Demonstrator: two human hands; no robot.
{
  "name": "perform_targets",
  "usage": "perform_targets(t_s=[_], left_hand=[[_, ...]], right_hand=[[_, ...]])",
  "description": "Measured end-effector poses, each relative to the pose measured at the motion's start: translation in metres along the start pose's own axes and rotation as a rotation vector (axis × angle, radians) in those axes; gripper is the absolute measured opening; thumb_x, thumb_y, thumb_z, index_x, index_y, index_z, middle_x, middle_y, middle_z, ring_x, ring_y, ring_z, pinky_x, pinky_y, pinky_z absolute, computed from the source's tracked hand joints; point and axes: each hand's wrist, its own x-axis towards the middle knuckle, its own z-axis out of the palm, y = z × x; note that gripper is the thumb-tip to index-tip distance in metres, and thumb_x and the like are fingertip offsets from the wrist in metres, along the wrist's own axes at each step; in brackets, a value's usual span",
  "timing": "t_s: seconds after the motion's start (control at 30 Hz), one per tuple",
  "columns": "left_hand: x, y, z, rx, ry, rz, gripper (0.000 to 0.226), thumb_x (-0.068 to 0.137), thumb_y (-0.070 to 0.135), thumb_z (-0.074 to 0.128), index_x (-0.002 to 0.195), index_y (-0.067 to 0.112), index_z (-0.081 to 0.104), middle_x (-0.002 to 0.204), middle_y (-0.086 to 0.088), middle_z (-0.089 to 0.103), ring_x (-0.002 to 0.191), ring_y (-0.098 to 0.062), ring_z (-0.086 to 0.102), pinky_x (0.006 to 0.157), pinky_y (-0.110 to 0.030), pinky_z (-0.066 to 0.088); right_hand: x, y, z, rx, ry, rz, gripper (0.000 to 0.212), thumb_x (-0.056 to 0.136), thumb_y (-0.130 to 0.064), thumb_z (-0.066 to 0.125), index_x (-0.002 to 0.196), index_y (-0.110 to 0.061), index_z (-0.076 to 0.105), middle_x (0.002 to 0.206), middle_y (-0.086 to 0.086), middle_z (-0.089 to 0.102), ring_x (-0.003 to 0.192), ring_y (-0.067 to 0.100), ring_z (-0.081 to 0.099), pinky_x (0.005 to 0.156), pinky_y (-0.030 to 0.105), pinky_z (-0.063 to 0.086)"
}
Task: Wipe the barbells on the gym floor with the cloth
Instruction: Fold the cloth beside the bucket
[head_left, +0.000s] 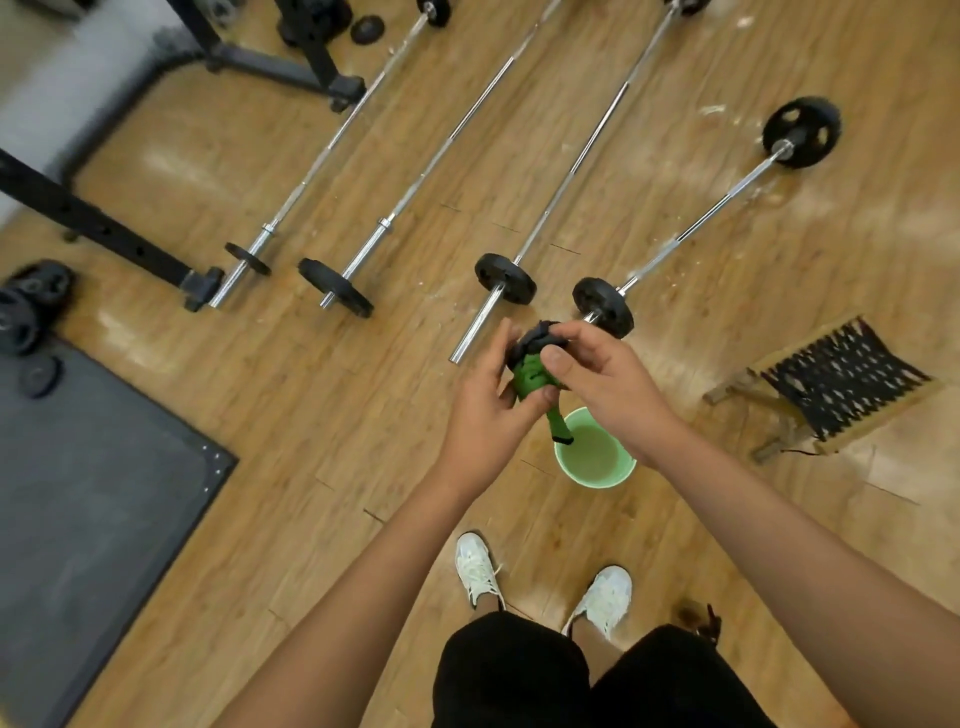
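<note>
Both hands hold a bunched green and dark cloth (531, 375) in front of me, above the floor. My left hand (485, 405) grips it from the left, and my right hand (597, 371) pinches it from the right with thumb on top. A twisted tail of the cloth hangs down over a green bucket (595, 475) of cloudy water. Several chrome barbells lie side by side on the wooden floor beyond: the nearest one (701, 223) with black plates, another (576, 171) just left of it, and two more (415, 176) further left.
A black rack frame (104, 234) stands at the left with loose plates (31, 306) beside it. A dark rubber mat (88, 493) covers the lower left floor. A small woven stool (836, 384) sits at the right. My white shoes (478, 569) stand behind the bucket.
</note>
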Motion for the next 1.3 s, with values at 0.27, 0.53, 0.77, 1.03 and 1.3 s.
perform_targets(t_s=[0.27, 0.53, 0.77, 1.03, 1.3], left_hand=[[-0.002, 0.042, -0.035, 0.007, -0.052, -0.006, 0.047, 0.087, 0.015, 0.078, 0.13, 0.022, 0.06, 0.114, 0.007, 0.071, 0.105, -0.002, 0.066, 0.089, -0.022, 0.054], [0.005, 0.085, -0.048, -0.039, 0.049, 0.026, 0.02, 0.094, 0.018, 0.072, 0.114, 0.019, 0.072, 0.097, -0.002, 0.077, 0.088, -0.02, 0.074, 0.079, -0.036, 0.06], [0.0, 0.11, -0.045, -0.179, 0.16, 0.042, 0.023, 0.097, 0.009, 0.065, 0.119, 0.007, 0.071, 0.099, -0.007, 0.078, 0.092, -0.021, 0.074, 0.079, -0.033, 0.06], [-0.004, 0.132, -0.039, -0.271, 0.342, 0.081, 0.026, 0.09, 0.016, 0.076, 0.112, 0.024, 0.067, 0.099, -0.01, 0.073, 0.079, -0.022, 0.069, 0.069, -0.044, 0.058], [0.0, 0.145, -0.036, -0.389, 0.39, 0.097, 0.039, 0.093, 0.017, 0.072, 0.128, 0.029, 0.06, 0.097, -0.003, 0.059, 0.085, -0.015, 0.064, 0.079, -0.049, 0.055]], right_hand=[[0.008, -0.041, 0.004, -0.267, -0.042, -0.143, 0.007, 0.094, -0.025, 0.07, 0.09, -0.031, 0.067, 0.086, -0.017, 0.068, 0.085, 0.003, 0.064, 0.078, 0.029, 0.05], [0.012, -0.087, 0.005, -0.18, -0.068, -0.206, 0.012, 0.097, -0.037, 0.06, 0.096, -0.026, 0.062, 0.086, -0.007, 0.068, 0.081, 0.007, 0.062, 0.079, 0.033, 0.054], [0.002, -0.125, -0.003, -0.21, -0.049, -0.259, 0.009, 0.1, -0.03, 0.061, 0.1, -0.023, 0.067, 0.095, 0.009, 0.074, 0.08, 0.013, 0.065, 0.075, 0.039, 0.052], [-0.011, -0.143, -0.007, -0.048, -0.062, -0.137, 0.014, 0.099, -0.026, 0.063, 0.112, -0.032, 0.06, 0.109, 0.025, 0.068, 0.088, 0.023, 0.069, 0.067, 0.037, 0.055], [-0.021, -0.145, -0.016, -0.035, -0.092, -0.096, 0.053, 0.09, -0.002, 0.07, 0.13, -0.032, 0.054, 0.081, 0.001, 0.066, 0.08, 0.02, 0.066, 0.082, 0.041, 0.057]])
